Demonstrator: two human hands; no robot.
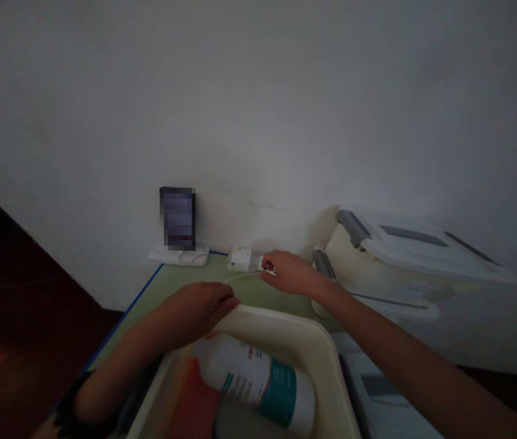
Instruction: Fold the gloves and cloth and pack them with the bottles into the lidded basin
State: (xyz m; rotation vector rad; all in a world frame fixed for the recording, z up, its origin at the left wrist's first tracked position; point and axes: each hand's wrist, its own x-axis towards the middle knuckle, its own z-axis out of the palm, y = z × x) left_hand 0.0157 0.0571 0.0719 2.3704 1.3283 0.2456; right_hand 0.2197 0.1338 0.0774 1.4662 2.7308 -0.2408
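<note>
My right hand (288, 272) reaches to the back of the green tabletop, its fingers curled round a small white object (269, 268) that they mostly cover. Just left of it lies a small white box or packet (240, 259) with a clear part. A thin white cable (244, 276) runs between my two hands. Over the back rim of the cream tub (281, 318) hovers or rests my left hand (206, 305), fingers and thumb pressed together; what they hold, if anything, is hidden. Inside the tub, a white bottle with a teal label (258, 384) lies on its side beside a red-orange item (194, 396).
A phone-like screen (178, 218), blurred out, stands on a white base (180, 255) against the wall. At the right are stacked translucent storage boxes (377, 262) with grey latches. The green tabletop (149, 299) has a blue edge on its left.
</note>
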